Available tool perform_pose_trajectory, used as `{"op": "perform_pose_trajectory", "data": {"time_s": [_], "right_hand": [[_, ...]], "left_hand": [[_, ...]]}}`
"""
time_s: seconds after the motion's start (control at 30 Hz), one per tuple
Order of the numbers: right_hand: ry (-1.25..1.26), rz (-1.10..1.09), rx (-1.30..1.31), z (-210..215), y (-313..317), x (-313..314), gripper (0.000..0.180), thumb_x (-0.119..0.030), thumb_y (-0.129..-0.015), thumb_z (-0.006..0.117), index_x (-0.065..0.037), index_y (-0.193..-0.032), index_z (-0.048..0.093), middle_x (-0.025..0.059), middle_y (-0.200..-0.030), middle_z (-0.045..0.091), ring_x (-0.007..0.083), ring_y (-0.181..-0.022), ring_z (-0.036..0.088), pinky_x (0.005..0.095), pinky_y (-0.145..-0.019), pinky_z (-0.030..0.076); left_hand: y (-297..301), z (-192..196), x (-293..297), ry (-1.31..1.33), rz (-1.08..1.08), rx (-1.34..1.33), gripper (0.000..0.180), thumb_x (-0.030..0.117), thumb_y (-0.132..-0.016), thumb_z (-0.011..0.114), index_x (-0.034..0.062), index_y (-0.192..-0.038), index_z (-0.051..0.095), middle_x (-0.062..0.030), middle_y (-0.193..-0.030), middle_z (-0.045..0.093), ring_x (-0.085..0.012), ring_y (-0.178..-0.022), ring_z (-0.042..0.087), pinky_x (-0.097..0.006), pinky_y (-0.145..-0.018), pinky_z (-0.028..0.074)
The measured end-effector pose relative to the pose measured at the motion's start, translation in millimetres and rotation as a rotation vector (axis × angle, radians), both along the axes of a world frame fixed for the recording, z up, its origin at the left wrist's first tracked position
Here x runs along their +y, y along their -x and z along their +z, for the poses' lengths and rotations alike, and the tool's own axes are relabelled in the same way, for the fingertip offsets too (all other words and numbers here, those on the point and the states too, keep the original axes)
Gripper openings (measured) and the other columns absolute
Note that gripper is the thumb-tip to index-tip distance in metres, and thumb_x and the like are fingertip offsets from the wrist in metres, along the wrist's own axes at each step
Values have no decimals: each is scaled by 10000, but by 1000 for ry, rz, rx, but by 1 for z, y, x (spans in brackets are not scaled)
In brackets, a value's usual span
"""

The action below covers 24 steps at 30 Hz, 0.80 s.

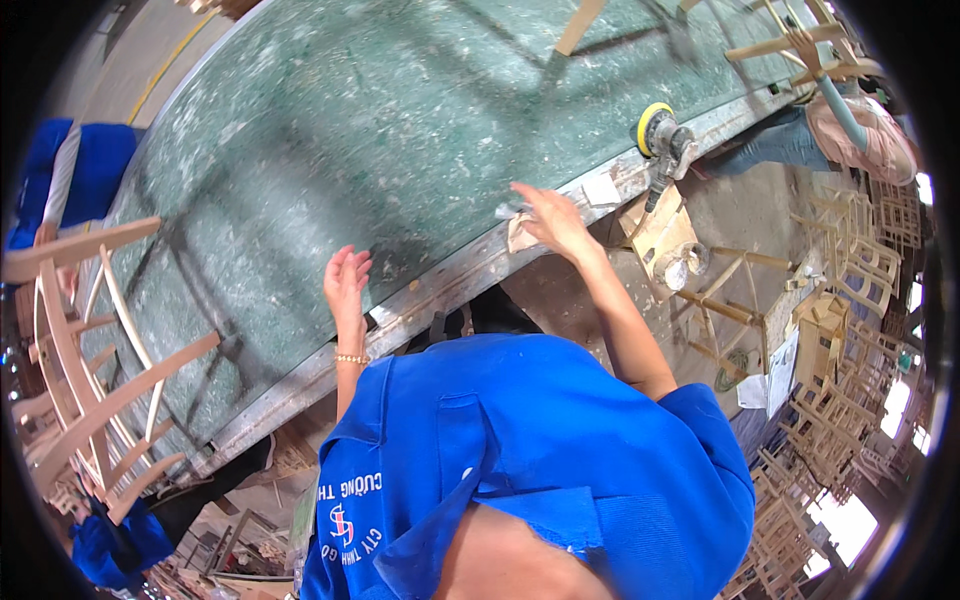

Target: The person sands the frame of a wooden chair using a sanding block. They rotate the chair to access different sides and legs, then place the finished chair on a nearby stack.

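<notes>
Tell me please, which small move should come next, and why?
Probably the right hand should slide the yellow-padded sander farther onto the green table: its dark end seems to stick out past the table's edge, where it could be knocked off, and this hand is nearer.

Scuffed green table (420, 120), sander (680, 148) at edge
</notes>
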State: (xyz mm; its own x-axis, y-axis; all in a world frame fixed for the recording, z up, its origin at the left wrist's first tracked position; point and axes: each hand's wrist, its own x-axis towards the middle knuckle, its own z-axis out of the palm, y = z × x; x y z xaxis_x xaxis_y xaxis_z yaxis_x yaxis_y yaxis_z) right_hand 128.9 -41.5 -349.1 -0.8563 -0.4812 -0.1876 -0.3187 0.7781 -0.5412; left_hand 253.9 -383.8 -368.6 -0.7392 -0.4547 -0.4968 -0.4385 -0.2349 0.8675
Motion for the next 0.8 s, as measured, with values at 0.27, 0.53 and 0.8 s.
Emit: {"op": "perform_pose_trajectory", "data": {"time_s": [0.27,0.53,0.8], "right_hand": [[286,-243,26,27,-23,-10,549,-99,-873,575,-86,-1393,399,204,-1279,522,301,-1106,570,386,-934,440],[433,-190,-145,6,-49,-26,497,-119,-915,574,-13,-1372,411,148,-1313,510,224,-1144,503,356,-1025,349],[457,-97,-188,32,-48,-83,487,-97,-909,557,-25,-1370,414,182,-1251,556,266,-1073,565,371,-963,408]], "left_hand": [[19,138,18,-179,-402,321,306,282,-960,516,52,-1153,575,-105,-1025,658,-179,-976,621,-324,-877,475],[-35,377,65,-622,-1081,1310,158,129,-908,574,25,-990,660,-76,-992,651,-184,-1018,593,-329,-875,458],[-50,401,84,-630,-1242,1436,168,153,-914,569,30,-995,650,-78,-989,653,-184,-1012,596,-324,-863,461]]}}
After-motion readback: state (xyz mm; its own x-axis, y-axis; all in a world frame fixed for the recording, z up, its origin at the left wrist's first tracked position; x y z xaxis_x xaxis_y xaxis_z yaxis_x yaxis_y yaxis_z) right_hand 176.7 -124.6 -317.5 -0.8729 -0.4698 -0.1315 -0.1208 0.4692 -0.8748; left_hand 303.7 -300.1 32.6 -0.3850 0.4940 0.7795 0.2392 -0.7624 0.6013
